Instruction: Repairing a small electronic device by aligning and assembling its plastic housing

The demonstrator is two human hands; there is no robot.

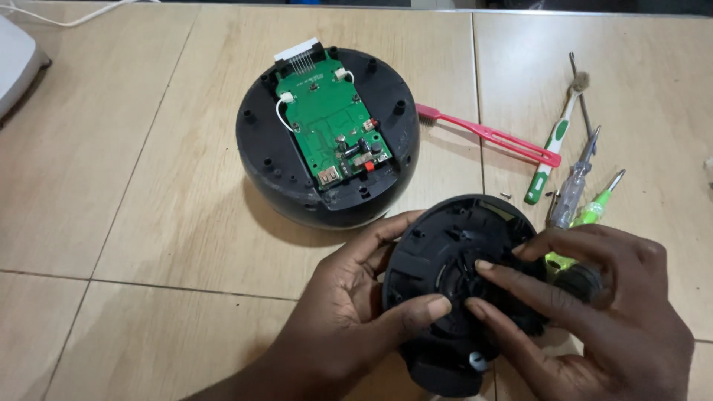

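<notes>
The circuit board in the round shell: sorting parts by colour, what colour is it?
Green circuit board, seen in the head view.

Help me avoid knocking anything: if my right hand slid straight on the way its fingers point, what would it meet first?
The right hand points left across the black round cover; beyond it, probably the left hand's thumb, already nearly touching.

Both hands on black cover (453, 260)

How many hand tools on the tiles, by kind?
Toothbrushes: 2, a pink one and a green-and-white one
Screwdrivers: 2, a clear-handled one and a green-handled one
Thin metal rod: 1
Total: 5
</notes>
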